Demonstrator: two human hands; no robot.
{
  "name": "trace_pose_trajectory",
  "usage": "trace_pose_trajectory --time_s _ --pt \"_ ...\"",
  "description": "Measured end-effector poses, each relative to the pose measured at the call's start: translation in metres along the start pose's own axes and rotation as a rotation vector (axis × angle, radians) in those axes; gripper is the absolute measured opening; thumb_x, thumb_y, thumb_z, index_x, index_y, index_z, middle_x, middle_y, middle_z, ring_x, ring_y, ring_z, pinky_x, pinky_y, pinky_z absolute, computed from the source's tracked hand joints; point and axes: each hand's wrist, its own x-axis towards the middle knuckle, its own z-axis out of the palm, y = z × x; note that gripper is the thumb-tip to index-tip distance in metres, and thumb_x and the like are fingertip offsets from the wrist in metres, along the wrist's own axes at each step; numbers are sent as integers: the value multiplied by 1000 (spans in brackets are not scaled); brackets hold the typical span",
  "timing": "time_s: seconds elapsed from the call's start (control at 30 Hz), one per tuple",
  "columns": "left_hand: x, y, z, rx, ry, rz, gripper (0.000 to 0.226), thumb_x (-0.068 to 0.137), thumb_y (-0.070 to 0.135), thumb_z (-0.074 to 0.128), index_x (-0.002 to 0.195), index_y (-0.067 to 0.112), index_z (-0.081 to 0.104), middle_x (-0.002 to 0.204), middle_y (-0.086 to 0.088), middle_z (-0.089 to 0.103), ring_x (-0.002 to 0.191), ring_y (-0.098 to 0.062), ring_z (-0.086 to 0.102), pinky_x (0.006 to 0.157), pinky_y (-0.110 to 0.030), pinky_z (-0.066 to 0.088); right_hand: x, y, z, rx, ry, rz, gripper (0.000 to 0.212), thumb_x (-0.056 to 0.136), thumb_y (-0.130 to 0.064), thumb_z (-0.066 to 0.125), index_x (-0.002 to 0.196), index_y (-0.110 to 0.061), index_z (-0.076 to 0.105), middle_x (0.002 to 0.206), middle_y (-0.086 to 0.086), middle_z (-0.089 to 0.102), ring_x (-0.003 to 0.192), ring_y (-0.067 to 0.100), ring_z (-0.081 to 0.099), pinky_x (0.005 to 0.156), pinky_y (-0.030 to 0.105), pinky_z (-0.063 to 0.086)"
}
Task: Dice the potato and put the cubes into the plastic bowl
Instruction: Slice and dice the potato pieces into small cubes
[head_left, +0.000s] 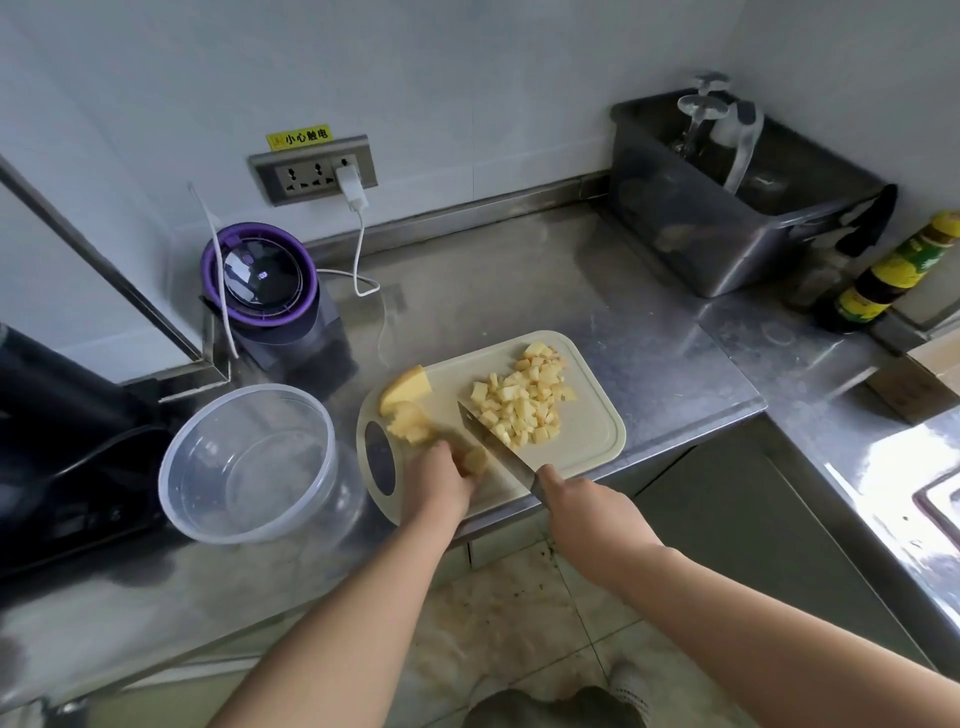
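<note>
Plastic bowl (248, 462) left of cutting board (592, 431); potato cubes (519, 400) on board.

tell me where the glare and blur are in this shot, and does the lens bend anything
Head view: strong glare on the steel counter at far right; the left hand and the potato piece it holds are blurred, while the diced cubes look sharp; the wide lens bows the wall and counter edges, and the bottom-left corner is soft.
</note>
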Motion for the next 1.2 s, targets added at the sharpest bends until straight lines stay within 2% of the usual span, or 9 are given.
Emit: trace_pose_trajectory --time_s 0.17,0.27,0.4,0.63,0.8,0.9,1.03,1.13,1.2 --pt "-3 -2 1 -45 -7 -21 27 89 26 65 112 12 63 111 -4 67 106 -22 61 80 -24 43 -7 -9 0 -21 6 -61 46 85 8 37 126 -15 34 68 3 43 54 22 40 45 32 28" --pt "-4 -3 1 -55 -7 -18 26 88 24 66 111 11 65 110 -5 68 106 -22 62 83 -25 44 -10 -13 2 -20 -10 -66 56 82 10 37 133 -14 32 72 4 46 59 24 44 48 33 32" --pt "-4 -3 0 -39 4 -4 29 89 25 65 115 9 65 111 -5 68 109 -23 62 89 -29 48 -11 -16 3 -30 -25 -53 55 84 9 36 134 -13 32 68 2 41 55 21 41 47 33 31" --pt "-4 -4 0 -11 8 13 28 89 27 66 112 11 66 110 -5 68 106 -24 62 84 -28 46 -11 -19 7 -27 -36 -43 56 87 7 35 139 -12 28 68 1 40 52 18 37 44 30 28" --pt "-3 -2 -2 27 31 38 23 91 14 59 114 10 63 115 -7 65 110 -26 60 90 -31 47 -4 -24 13 -46 -80 -22 58 89 7 38 143 -11 25 69 0 39 53 16 38 45 29 31" --pt "-3 -2 -3 26 38 53 22 91 14 59 113 12 62 113 -6 65 108 -24 60 85 -29 47 2 -23 11 -25 -95 -4 56 88 7 38 140 -12 26 70 1 41 56 17 41 46 29 34" --pt "0 -4 -1 43 7 60 19 90 24 61 108 16 64 106 -3 67 101 -23 62 83 -30 49 5 -11 5 46 -8 5 36 91 1 39 122 -15 34 68 1 44 54 17 42 43 28 28" --pt "7 0 3 32 5 48 9 88 22 64 96 18 64 92 1 68 90 -18 64 78 -28 52 4 -3 -7 81 53 10 28 94 -3 38 117 -18 31 67 0 43 51 17 39 43 29 26" --pt "12 6 6 31 21 64 14 88 24 66 100 17 64 94 1 69 89 -17 64 77 -28 53 2 3 -14 86 70 13 27 96 -5 37 114 -22 29 66 0 42 51 18 38 45 30 26"
